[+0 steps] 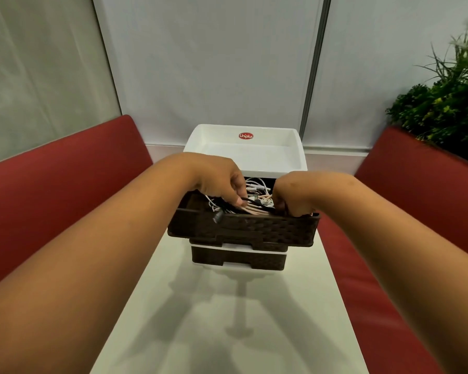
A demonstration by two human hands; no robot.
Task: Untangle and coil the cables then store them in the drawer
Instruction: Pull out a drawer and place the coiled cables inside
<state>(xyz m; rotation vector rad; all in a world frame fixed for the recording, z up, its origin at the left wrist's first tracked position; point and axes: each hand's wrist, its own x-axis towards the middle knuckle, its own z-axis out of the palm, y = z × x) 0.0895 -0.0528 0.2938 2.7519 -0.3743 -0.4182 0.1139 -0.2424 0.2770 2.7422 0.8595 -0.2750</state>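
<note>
You're sitting in a booth, like one in a café or office lounge: red padded benches (52,190) at 9 and 3 o'clock flank a narrow white worktop (200,319), pale partition panels (214,63) stand at 12, and a leafy plant (449,103) at 2.

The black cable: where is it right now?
In the head view, the black cable lies in the open top drawer on the pink and white cables, pinched by the left hand, right hand beside it.

Right hand (291,197) fingertips hidden behind top drawer (243,230) front wall; its hold unclear. Cables (254,197) partly covered by both hands, count unreadable. Plant (446,103) and red benches (52,184) cut by frame edges.
</note>
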